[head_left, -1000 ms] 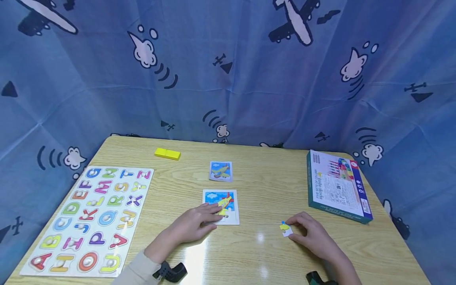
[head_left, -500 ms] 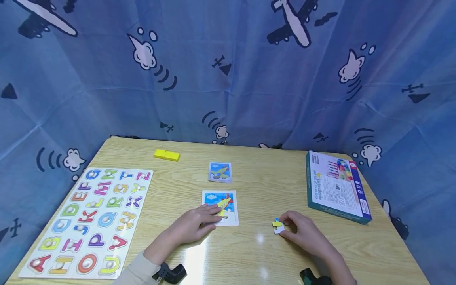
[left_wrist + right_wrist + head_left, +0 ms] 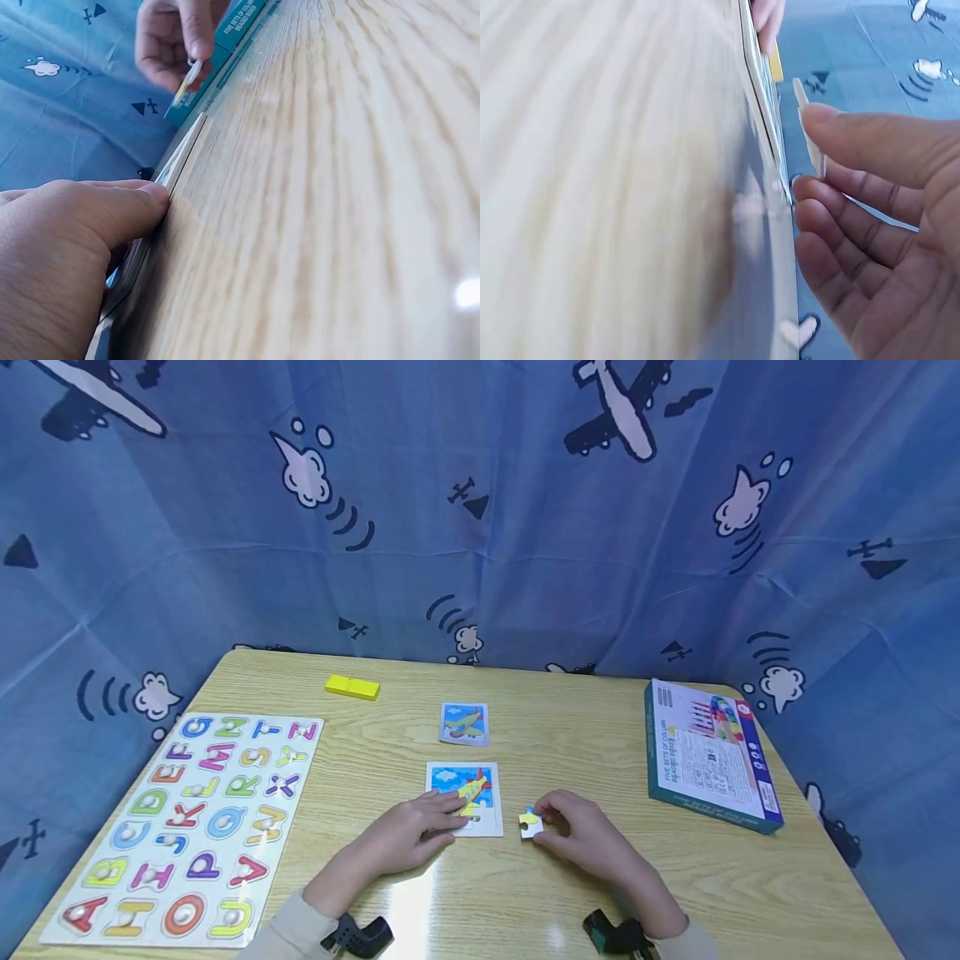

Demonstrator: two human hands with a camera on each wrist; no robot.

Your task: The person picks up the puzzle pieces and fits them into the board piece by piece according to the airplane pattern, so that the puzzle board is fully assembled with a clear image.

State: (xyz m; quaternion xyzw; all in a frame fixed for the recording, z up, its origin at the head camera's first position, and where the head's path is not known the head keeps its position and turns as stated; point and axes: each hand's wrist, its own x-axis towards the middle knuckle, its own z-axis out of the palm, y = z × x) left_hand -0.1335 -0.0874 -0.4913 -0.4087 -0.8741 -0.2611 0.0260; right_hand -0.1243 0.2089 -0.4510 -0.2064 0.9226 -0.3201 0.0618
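Note:
My left hand (image 3: 405, 837) lies with its fingers extended over the lower left of a small white-framed jigsaw puzzle (image 3: 492, 822) showing a yellow airplane on blue sky. In the left wrist view, its thumb touches the edge of the puzzle board (image 3: 184, 154). Just right of the puzzle, my right hand (image 3: 588, 842) pinches a jigsaw piece (image 3: 530, 827) coloured yellow, white and blue. The right wrist view shows that piece (image 3: 811, 139) edge-on, held off the table between thumb and fingers. Part of the puzzle is hidden beneath the left hand.
A small airplane picture card (image 3: 463, 724) lies behind the puzzle. Farther back left is a yellow block (image 3: 352, 687). An alphabet board (image 3: 308, 757) with knobbed letters covers the table's left side. A green-edged box (image 3: 712, 756) lies at the right. A blue curtain (image 3: 480, 527) hangs behind.
My right hand has moved left with the jigsaw piece, from near the box to beside the puzzle. The left hand has stayed on the puzzle.

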